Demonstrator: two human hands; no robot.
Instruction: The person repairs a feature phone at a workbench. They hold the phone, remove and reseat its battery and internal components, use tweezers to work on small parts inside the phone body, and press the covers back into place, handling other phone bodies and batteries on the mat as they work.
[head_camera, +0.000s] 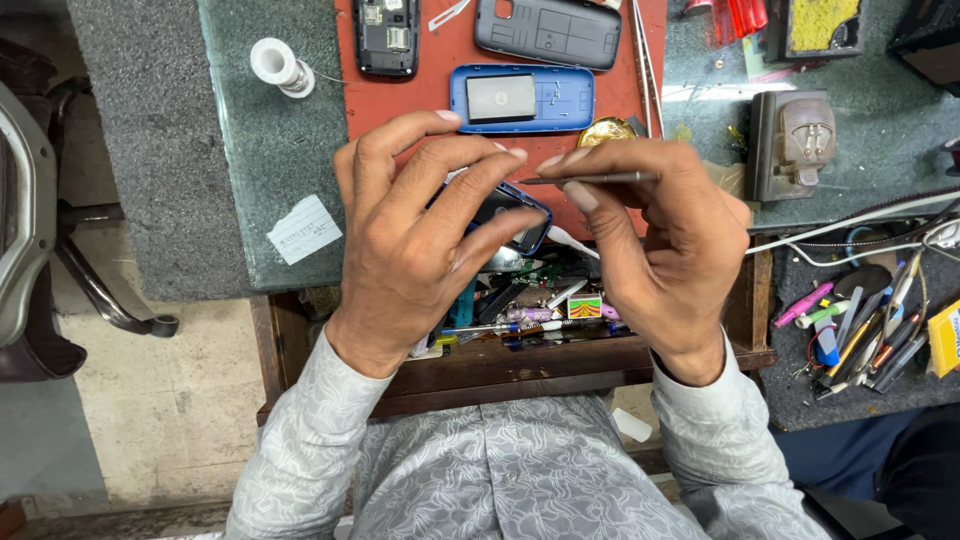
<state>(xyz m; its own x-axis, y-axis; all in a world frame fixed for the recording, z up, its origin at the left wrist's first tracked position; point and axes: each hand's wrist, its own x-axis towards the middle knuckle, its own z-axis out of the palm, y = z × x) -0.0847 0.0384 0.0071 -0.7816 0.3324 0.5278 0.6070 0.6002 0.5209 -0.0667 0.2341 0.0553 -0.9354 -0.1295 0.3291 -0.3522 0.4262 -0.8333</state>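
Note:
My left hand (415, 235) grips a small blue-edged phone body (513, 215) with a dark screen, held above an open wooden drawer. My right hand (660, 250) pinches a thin metal tool (590, 179) between thumb and fingers, its tip pointing left toward my left fingertips and the phone. Most of the phone is hidden by my left fingers.
On a red mat (440, 90) lie a blue phone cover (522, 99), a dark back panel (548, 31), a black phone frame (386, 35) and tweezers (645, 60). A solder spool (279, 66) stands left. The drawer (520, 360) holds several small tools; more tools (870, 330) lie at the right.

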